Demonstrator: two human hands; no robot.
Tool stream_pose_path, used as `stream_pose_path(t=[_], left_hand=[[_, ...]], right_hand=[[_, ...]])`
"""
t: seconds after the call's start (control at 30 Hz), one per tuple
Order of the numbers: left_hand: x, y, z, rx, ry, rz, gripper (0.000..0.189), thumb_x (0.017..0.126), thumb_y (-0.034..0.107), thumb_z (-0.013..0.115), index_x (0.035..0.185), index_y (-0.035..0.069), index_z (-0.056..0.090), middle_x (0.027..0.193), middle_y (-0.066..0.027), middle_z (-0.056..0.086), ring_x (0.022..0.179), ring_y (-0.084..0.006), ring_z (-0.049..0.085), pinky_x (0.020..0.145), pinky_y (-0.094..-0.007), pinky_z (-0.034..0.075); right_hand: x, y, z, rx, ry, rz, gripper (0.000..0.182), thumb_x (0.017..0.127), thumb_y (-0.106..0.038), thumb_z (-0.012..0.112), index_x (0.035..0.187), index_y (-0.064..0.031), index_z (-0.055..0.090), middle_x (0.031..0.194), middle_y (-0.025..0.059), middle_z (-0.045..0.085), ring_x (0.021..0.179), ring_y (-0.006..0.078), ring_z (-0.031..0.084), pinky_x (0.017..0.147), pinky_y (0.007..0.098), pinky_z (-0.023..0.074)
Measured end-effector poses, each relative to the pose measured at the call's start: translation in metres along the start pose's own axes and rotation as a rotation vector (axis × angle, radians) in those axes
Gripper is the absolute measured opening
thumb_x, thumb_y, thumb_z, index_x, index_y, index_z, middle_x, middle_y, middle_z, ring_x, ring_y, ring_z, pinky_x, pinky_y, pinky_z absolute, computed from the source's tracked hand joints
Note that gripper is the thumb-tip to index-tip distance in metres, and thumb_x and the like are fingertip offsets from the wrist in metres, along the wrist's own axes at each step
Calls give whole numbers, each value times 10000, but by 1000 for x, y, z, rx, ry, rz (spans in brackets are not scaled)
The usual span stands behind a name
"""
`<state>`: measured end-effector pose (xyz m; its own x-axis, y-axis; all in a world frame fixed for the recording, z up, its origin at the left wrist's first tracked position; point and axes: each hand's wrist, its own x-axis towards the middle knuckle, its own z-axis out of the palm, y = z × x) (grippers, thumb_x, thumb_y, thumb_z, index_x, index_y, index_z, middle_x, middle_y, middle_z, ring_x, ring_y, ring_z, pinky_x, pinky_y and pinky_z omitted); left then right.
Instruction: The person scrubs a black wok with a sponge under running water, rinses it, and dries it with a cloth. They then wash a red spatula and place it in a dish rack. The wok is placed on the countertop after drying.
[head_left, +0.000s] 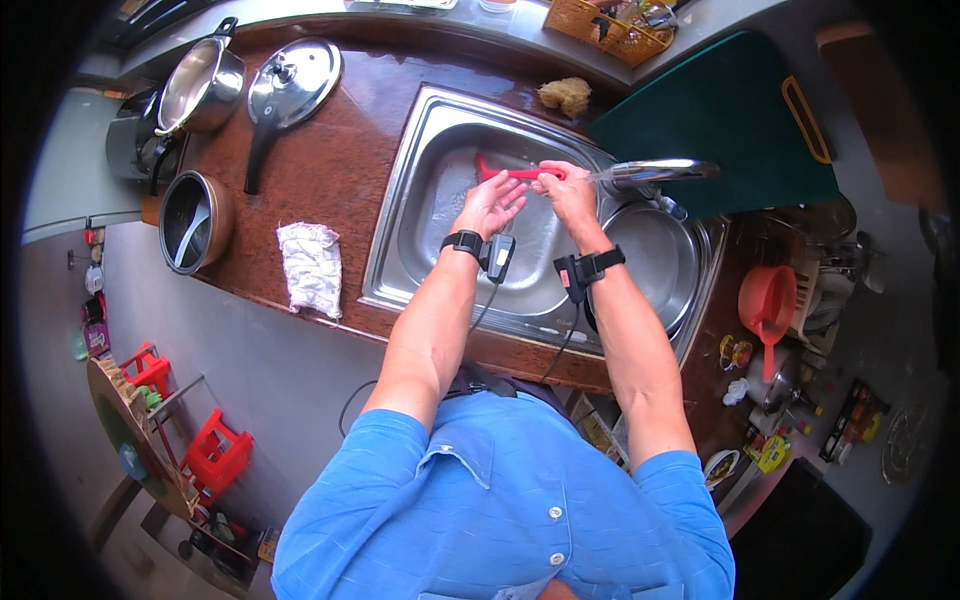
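Over the steel sink basin (450, 217), my right hand (568, 191) grips the end of a red long-handled utensil (521, 174), whose wider head points left. Its exact kind I cannot tell. Beside it my left hand (491, 202) is palm up with its fingers apart, just under the handle; whether they touch is unclear. Water runs from the chrome faucet (660, 171) by my right hand. A round metal pan (649, 255) sits in the sink's right part, partly hidden by my right forearm. Both wrists carry black strapped devices with cables.
Left on the brown counter (360, 150) are a folded white cloth (311, 266), a pot lid (295, 81), a steel pressure cooker (199, 86) and an inner pot (196, 223). Behind the sink lies a loofah (565, 96), beside a green board (705, 127). A red strainer or dipper (766, 300) stands right.
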<state>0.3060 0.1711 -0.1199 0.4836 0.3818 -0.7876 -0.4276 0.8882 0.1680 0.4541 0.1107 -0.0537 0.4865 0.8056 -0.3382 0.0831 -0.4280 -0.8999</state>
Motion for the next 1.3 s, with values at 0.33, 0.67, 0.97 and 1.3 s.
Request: stream_pose_path(t=[0.33, 0.67, 0.97, 1.3], left_hand=[[14, -38, 8, -62, -32, -137, 193, 983, 90, 665, 1152, 5, 628, 1116, -139, 702, 990, -245, 680, 897, -343, 574], [8, -43, 13, -121, -185, -102, 181, 1037, 180, 606, 1105, 14, 627, 991, -94, 690, 860, -203, 662, 726, -310, 555], [3, -54, 18, -213, -302, -127, 205, 1044, 176, 590, 1126, -7, 636, 925, -71, 650, 717, -128, 510, 673, -239, 435], [25, -52, 29, -180, -8, 61, 285, 1106, 175, 428, 1268, -47, 504, 1228, -229, 670, 1106, -350, 687, 928, -427, 583]], right_hand=[[-56, -19, -14, -307, 77, -93, 285, 893, -157, 693, 1123, 5, 733, 991, 205, 758, 911, 292, 758, 803, 377, 590], [-42, -14, -8, 136, 36, 134, 266, 1024, -75, 529, 1154, 113, 665, 1020, 163, 733, 825, 190, 745, 704, 267, 616], [-29, 8, -11, -39, 37, 143, 276, 969, -89, 578, 1115, 104, 709, 946, 173, 754, 745, 203, 754, 644, 296, 616], [-84, -26, -29, 94, 150, 239, 290, 986, -3, 558, 1214, 162, 627, 1074, 242, 710, 856, 263, 761, 734, 295, 649]])
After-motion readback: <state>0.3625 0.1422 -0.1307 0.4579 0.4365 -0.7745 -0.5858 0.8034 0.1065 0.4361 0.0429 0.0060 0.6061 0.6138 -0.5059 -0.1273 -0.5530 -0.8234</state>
